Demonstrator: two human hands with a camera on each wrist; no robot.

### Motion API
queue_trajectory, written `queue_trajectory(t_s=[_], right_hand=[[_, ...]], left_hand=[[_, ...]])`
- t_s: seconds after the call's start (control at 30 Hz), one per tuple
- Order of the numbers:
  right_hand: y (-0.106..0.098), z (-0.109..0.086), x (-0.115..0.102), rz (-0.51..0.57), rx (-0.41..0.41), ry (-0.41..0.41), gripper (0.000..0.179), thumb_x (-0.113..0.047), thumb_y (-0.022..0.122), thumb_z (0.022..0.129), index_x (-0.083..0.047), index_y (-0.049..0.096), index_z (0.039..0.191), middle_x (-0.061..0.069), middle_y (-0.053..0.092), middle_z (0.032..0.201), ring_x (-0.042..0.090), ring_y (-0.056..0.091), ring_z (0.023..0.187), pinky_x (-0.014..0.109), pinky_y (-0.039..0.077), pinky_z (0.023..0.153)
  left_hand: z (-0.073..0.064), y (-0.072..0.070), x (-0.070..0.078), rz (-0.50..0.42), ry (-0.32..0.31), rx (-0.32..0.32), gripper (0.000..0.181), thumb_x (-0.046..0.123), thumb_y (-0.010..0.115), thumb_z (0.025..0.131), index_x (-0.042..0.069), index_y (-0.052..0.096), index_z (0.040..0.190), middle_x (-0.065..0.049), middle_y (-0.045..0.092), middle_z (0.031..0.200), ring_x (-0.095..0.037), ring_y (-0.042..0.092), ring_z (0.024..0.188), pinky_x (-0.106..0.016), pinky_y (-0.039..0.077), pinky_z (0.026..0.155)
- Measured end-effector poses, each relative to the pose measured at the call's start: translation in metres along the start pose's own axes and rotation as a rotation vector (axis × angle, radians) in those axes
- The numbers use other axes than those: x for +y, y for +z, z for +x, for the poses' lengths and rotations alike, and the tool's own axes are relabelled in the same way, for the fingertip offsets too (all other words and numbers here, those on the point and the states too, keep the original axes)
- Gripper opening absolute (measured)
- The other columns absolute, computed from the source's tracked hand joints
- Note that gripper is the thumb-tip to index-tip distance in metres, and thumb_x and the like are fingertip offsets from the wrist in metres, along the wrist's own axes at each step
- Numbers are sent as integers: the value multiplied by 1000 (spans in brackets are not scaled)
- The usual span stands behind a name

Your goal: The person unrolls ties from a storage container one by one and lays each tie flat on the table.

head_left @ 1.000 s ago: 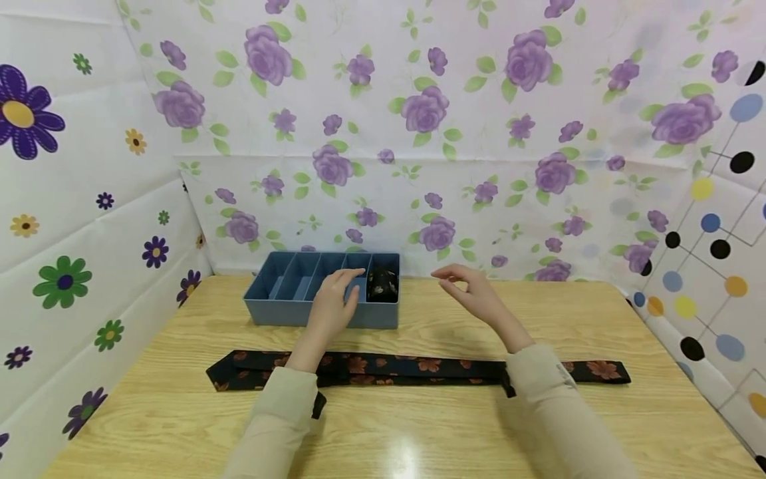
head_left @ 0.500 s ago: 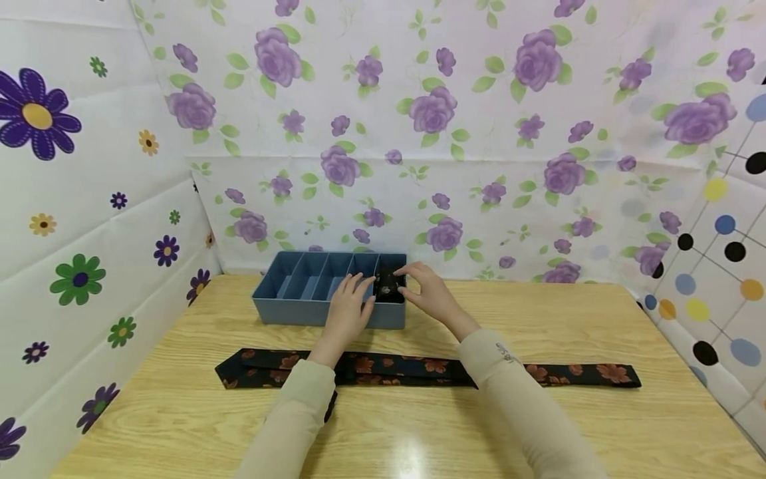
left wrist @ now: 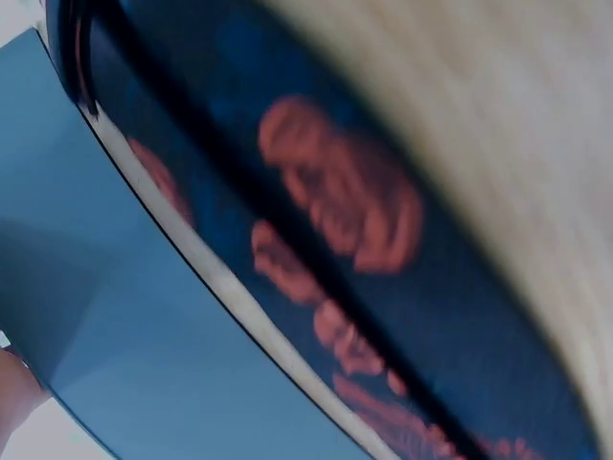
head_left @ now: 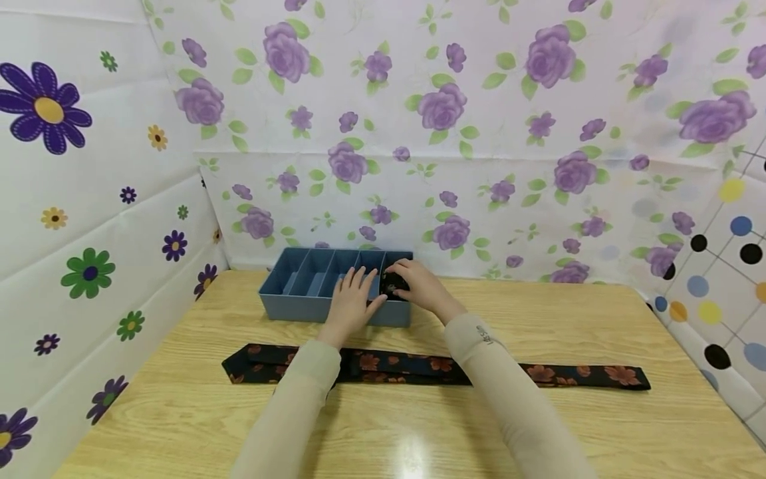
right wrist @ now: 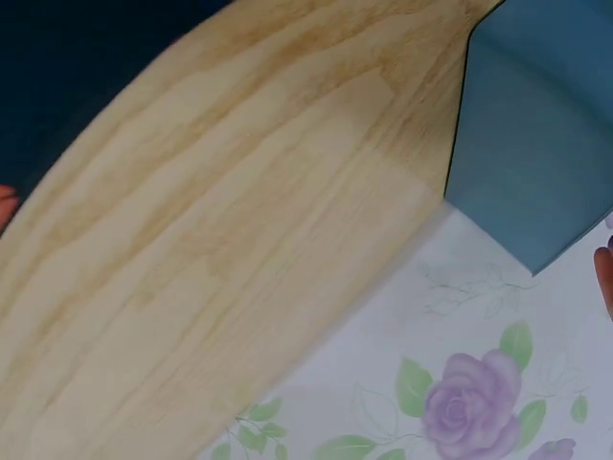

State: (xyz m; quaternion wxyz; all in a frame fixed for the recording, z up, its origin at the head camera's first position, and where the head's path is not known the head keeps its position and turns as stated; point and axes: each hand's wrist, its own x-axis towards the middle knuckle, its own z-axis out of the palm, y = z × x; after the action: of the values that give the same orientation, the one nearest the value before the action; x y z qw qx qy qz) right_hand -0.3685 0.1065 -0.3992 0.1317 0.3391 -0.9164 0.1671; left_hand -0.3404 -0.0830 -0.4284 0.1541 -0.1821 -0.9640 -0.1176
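A blue box (head_left: 305,308) with several compartments stands at the back of the table. Its rightmost compartment holds a dark bundled necktie (head_left: 391,285) with a light pattern. My right hand (head_left: 427,289) reaches into that compartment, its curved fingers and thumb on the bundle. Over the box's front rim lies my left hand (head_left: 350,306), fingers nearly straight, thumb pointing toward the bundle. A black necktie (head_left: 419,366) with orange flowers lies lengthwise in front of the box, partly hidden under both forearms. The left wrist view shows this flowered necktie (left wrist: 364,211) beside the box wall (left wrist: 144,287).
The wooden table (head_left: 197,426) carries the box and the flowered tie. A floral cloth (head_left: 509,219) hangs behind the table's back edge, and patterned cloths hang on both sides. In the right wrist view, a box corner (right wrist: 527,125) stands near that back edge.
My right hand has moved left from above the table onto the bundled necktie. My left hand has shifted slightly toward that compartment, its fingers straighter. The flowered necktie lies still.
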Motion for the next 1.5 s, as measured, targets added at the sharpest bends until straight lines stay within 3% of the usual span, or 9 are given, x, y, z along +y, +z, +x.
queue_trajectory(t_s=[0.17, 0.33, 0.5, 0.9, 1.07, 1.23, 1.5], right_hand=[[2, 1, -3, -74, -31, -7, 46, -12, 71, 84, -7, 56, 128, 14, 54, 130, 30, 52, 121, 41, 45, 101], [3, 2, -7, -120, -13, 10, 49, -11, 71, 83, -6, 55, 130, 17, 49, 136, 32, 48, 126, 43, 43, 104], [3, 4, -9, -124, -80, 39, 54, -10, 69, 85, -9, 51, 135, 18, 43, 143, 34, 44, 130, 44, 41, 106], [3, 7, -7, -90, -159, 104, 55, -9, 68, 86, -7, 48, 137, 16, 46, 140, 33, 48, 127, 43, 44, 103], [2, 12, -8, -90, -180, 155, 52, -8, 69, 85, -6, 50, 133, 15, 46, 139, 31, 51, 123, 42, 46, 101], [4, 16, -10, -92, -217, 163, 46, -7, 69, 84, -8, 50, 126, 22, 38, 144, 37, 46, 127, 45, 43, 103], [10, 16, -10, -51, -179, 178, 46, -2, 71, 82, -7, 49, 122, 17, 54, 126, 34, 50, 120, 44, 44, 101]], left_hand=[[3, 1, -4, 32, 0, -40, 71, 55, 43, 94, 15, 29, 150, -17, 27, 153, -36, 18, 144, -55, 21, 114], [2, 1, -4, 62, 2, -21, 69, 55, 43, 94, 15, 30, 149, -16, 29, 153, -35, 19, 144, -54, 21, 115], [0, 2, -2, 67, -14, -1, 68, 55, 43, 94, 16, 33, 148, -15, 34, 150, -35, 24, 142, -53, 22, 115], [0, 8, -2, 56, -8, 37, 66, 57, 42, 93, 17, 36, 146, -14, 39, 147, -34, 30, 140, -53, 23, 114], [1, 4, -2, 57, -11, 33, 64, 57, 41, 94, 17, 39, 145, -13, 40, 147, -33, 30, 139, -52, 22, 115], [-1, 4, -3, 47, -24, 23, 63, 56, 42, 94, 16, 43, 142, -14, 42, 145, -33, 32, 138, -52, 22, 115], [-3, 4, -2, 33, -41, 18, 62, 56, 40, 94, 18, 42, 143, -14, 42, 145, -33, 31, 139, -53, 23, 114]])
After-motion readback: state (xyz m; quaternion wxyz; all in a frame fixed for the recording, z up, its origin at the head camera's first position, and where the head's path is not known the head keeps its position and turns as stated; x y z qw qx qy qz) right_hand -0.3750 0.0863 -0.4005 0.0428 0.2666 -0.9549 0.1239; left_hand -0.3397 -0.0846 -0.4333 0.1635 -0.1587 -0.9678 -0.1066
